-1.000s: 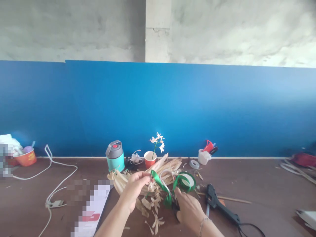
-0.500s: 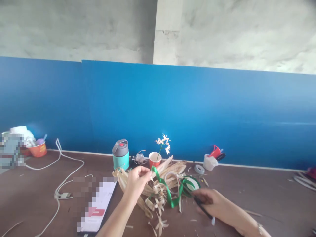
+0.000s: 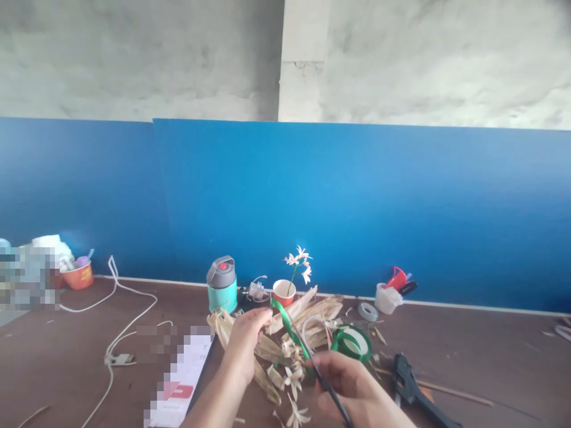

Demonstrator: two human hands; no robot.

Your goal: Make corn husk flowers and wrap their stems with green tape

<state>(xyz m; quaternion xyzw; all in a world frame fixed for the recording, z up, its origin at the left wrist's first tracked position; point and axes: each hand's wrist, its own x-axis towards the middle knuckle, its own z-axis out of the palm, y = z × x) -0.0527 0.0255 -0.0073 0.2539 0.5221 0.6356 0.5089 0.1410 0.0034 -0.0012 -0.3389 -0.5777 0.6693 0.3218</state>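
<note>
My left hand (image 3: 250, 337) pinches the free end of a green ribbon (image 3: 286, 318) between thumb and fingertips. The ribbon hangs slack down to the right, and its roll (image 3: 366, 345) lies flat on the table. My right hand (image 3: 345, 380) is closed around a slim black-handled tool (image 3: 329, 389) with a narrow greyish tip. That tip points up and left, right beside the ribbon; whether they touch I cannot tell. Dry husk strips (image 3: 328, 309) and a pale husk flower (image 3: 297, 411) lie under and between my hands.
A black glue gun (image 3: 408, 380) rests beside a thin stick (image 3: 464, 395) at right. Behind stand a turquoise flask (image 3: 222, 294), a paper cup (image 3: 284, 295) with a flower stem, a tape roll (image 3: 368, 311) and a white container (image 3: 387, 300). A phone (image 3: 181, 380) lies left.
My right hand has moved left from beside the ribbon roll to the hanging ribbon, bringing the black tool's tip up to it. The glue gun now shows. My left hand keeps its pinch.
</note>
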